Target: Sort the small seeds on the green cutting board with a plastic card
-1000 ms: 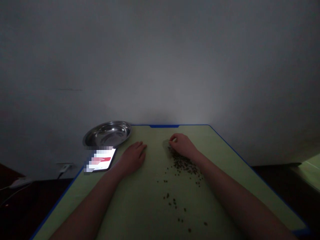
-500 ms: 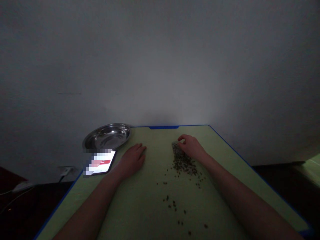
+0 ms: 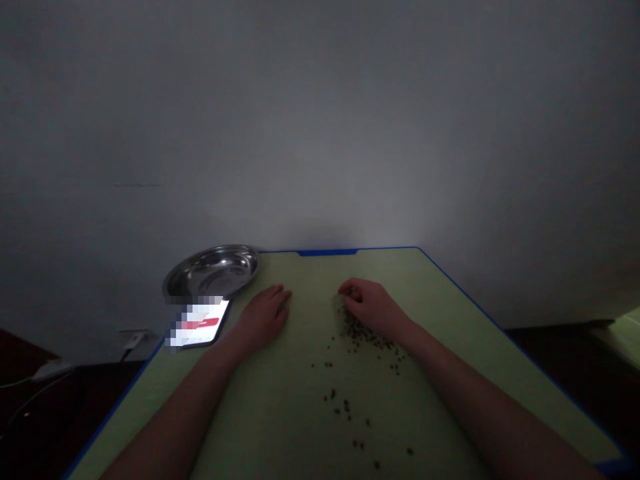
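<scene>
- Dim grey wall stands behind a smooth, pale green table edged in blue.
- Small, dark, rounded grains lie in a loose heap right of the table's middle, strays scattered toward the near edge.
- Over the heap's far end curls the right hand, thumb and fingertips bent toward each other; dark specks show between them, but whether it grips anything I cannot tell.
- Well left of the heap, the left hand lies palm down, fingers extended, touching only the table.
- Beside the left wrist lies a flat, dark-rimmed phone, its lit white screen partly pixelated around a red bar.
- Just beyond sits a wide, rounded, shiny metal basin, inner wall and base catching light.
</scene>
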{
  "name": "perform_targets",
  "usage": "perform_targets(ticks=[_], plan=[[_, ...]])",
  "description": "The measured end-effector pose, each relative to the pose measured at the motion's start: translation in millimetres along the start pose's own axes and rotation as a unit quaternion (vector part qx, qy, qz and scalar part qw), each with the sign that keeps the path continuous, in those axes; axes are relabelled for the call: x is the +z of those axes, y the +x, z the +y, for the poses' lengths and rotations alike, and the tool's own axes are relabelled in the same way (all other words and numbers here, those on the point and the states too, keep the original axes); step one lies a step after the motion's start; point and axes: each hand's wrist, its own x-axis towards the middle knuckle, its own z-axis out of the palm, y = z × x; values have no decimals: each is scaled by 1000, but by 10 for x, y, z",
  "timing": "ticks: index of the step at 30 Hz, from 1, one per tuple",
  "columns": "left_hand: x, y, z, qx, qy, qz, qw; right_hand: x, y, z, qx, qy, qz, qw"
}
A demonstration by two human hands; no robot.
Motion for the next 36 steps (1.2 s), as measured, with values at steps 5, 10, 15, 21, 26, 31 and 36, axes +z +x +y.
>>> perform_targets(ticks=[5, 10, 15, 21, 26, 31, 36], plan=[[19, -3, -11, 3, -3, 13, 1000, 36, -20, 6, -10, -21, -12, 1000], [-4, -8, 4, 6, -3, 12, 1000, -34, -11, 61, 0, -42, -13, 999], [-34, -6, 30, -6, 13, -14, 1000, -151, -12, 130, 9, -55, -33, 998], [-15, -10, 16, 1, 3, -2, 1000, -229, -4, 177, 24, -74, -47, 996], [-27, -14, 27, 4, 13, -17, 1000, -255, -12, 156, 19, -82, -38, 996], [-35, -16, 45, 4, 3, -4, 1000, -202, 13, 150, -6, -41, -21, 999], [-28, -4, 46, 1, 14, -9, 1000, -55, 114, 129, -9, -28, -3, 1000]])
